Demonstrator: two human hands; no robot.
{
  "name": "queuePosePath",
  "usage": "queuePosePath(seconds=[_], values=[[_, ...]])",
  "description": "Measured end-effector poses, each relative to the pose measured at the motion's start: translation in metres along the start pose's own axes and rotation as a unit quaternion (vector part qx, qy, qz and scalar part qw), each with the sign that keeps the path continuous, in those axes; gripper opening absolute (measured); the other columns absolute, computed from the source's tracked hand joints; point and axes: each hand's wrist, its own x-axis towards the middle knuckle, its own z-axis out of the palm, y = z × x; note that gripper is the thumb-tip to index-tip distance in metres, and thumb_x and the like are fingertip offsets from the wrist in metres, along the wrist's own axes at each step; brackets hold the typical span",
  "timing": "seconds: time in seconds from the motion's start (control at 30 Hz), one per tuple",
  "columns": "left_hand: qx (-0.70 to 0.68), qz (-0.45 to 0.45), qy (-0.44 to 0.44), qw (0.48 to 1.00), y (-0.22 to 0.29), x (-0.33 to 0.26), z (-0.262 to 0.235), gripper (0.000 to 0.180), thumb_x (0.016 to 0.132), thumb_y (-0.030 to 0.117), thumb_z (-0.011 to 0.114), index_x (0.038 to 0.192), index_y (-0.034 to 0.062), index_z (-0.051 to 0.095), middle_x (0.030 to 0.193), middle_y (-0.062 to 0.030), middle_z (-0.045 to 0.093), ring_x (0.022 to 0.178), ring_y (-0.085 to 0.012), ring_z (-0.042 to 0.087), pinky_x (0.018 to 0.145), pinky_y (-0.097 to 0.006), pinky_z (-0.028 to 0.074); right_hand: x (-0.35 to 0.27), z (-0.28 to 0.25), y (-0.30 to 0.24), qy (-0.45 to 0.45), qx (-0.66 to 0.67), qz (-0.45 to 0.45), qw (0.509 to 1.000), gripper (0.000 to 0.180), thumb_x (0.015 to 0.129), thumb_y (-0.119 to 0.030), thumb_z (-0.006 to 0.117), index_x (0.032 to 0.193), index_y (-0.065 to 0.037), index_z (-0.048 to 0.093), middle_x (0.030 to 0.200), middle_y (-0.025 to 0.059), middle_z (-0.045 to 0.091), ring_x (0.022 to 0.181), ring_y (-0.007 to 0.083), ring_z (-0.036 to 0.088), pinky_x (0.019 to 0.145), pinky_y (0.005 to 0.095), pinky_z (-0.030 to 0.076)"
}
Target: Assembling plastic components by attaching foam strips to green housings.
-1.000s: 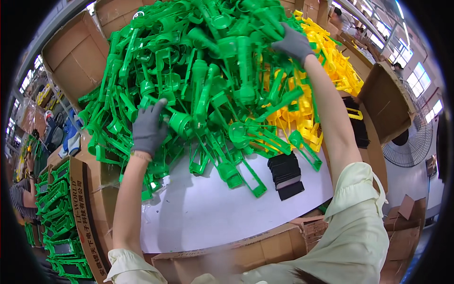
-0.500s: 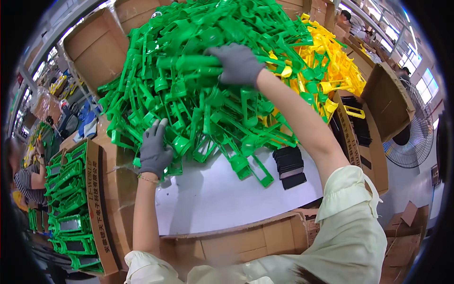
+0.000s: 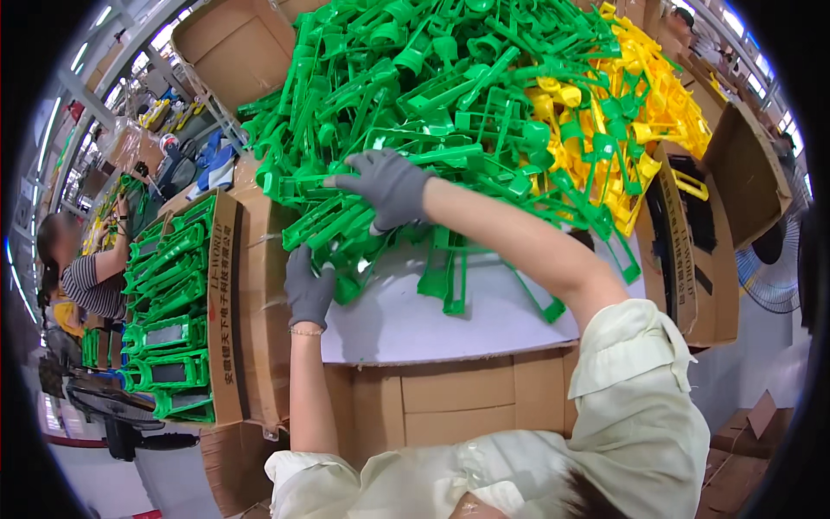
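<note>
A big heap of green plastic frames (image 3: 415, 78) with long handles covers the far side of the white tabletop (image 3: 389, 320). My right hand (image 3: 385, 189), in a grey glove, reaches across the heap's near left part. Its fingers curl over several green frames, with the thumb on the near side. My left hand (image 3: 309, 290), gloved too, is at the heap's near left edge. Its fingers and thumb are apart, touching the green frames beside it, and their tips are partly hidden. A few frames lie spread on the tabletop under my right forearm.
Yellow plastic frames (image 3: 657, 95) heap up at the far right. A carton (image 3: 226, 303) of green frames stands at left, another carton (image 3: 679, 251) with black pieces at right. A fan (image 3: 769, 259) stands beyond. A person (image 3: 95, 268) in stripes works at far left.
My right hand has come nearer and to the left, drawing green frames toward my left hand. The head view has shifted, and my right forearm now covers most of the black plate stack.
</note>
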Motion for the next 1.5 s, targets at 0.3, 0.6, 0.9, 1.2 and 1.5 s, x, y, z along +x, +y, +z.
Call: queuePosePath(seconds=[0.3,0.6,0.9,1.2,1.5], values=[[0.021,-0.017,0.051,0.998,0.004,0.013,-0.051,0.032,0.077,0.007,0.058,0.109,0.0039,0.061,0.108,-0.0124,0.064,0.096,-0.0179,0.062,0.085,-0.028,0.047,-0.197,-0.053,-0.015,0.053,0.156,0.378,0.911,0.057,0.07,-0.034,0.073,0.119,-0.012,0.054,0.107,0.0089,0.061,0.102,0.0246,0.058,0.083,0.0353,0.047],[-0.001,0.381,0.018,0.924,0.181,0.103,0.045,0.059,0.076,0.054,0.061,0.118,0.0129,0.058,0.118,-0.0087,0.058,0.113,-0.0282,0.049,0.098,-0.039,0.037,-0.285,0.001,-0.092,0.034,0.127,0.526,0.84,0.058,0.07,-0.034,0.071,0.121,-0.015,0.052,0.116,0.0076,0.055,0.09,0.0279,0.061,0.074,0.0374,0.049],[0.141,0.449,-0.115,0.875,0.288,0.058,0.142,0.078,0.063,0.071,0.059,0.123,0.0226,0.053,0.132,-0.0121,0.045,0.123,-0.0381,0.038,0.104,-0.058,0.016,-0.294,0.028,-0.078,0.035,0.18,0.469,0.864,0.042,0.073,-0.016,0.066,0.114,-0.013,0.057,0.109,0.0068,0.06,0.097,0.0265,0.059,0.081,0.0354,0.048],[0.243,0.463,-0.25,0.815,0.238,0.05,0.096,0.068,0.065,0.052,0.064,0.126,0.0277,0.047,0.13,-0.0062,0.047,0.124,-0.0404,0.036,0.104,-0.056,0.024,-0.311,0.035,-0.065,0.027,0.1,0.434,0.895,0.029,0.07,-0.007,0.062,0.096,-0.019,0.063,0.087,0.0004,0.06,0.084,0.024,0.06,0.067,0.0365,0.049],[0.256,0.476,-0.311,0.782,0.208,0.012,0.049,0.074,0.066,0.048,0.067,0.131,0.0204,0.044,0.136,-0.004,0.043,0.125,-0.0426,0.036,0.103,-0.053,0.027,-0.338,0.038,-0.052,0.089,0.1,0.336,0.932,0.015,0.069,-0.014,0.068,0.083,-0.018,0.066,0.082,-0.002,0.06,0.08,0.0209,0.057,0.063,0.0346,0.049]])
